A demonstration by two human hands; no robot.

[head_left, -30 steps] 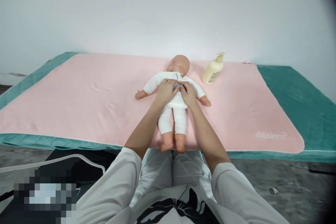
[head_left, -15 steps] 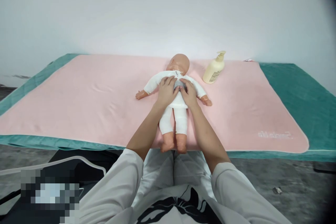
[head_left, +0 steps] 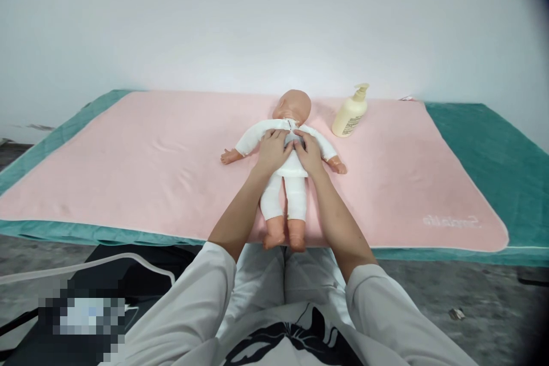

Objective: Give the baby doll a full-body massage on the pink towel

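Observation:
A baby doll point(head_left: 295, 168) in a white suit lies stretched out on the pink mat, its bald head point(head_left: 295, 104) away from me and its feet towards me. No face shows on it, so its back seems to be up. My left hand point(head_left: 273, 150) rests flat on the left side of the doll's upper body, fingers pointing to the head. On the right side, my right hand point(head_left: 308, 151) lies the same way. Both thumbs reach inward, close together, over a greyish patch on the white suit. Neither hand is closed round anything.
A cream pump bottle point(head_left: 350, 114) stands on the pink mat point(head_left: 150, 166), right of the doll's head. Under the mat is a green cover point(head_left: 506, 166). Behind rises a pale wall point(head_left: 274, 23). A dark object with a blurred patch lies below the edge at left.
My hands have slid very slightly towards me on the doll's upper body. The view has shifted a little; the doll and the bottle keep their places.

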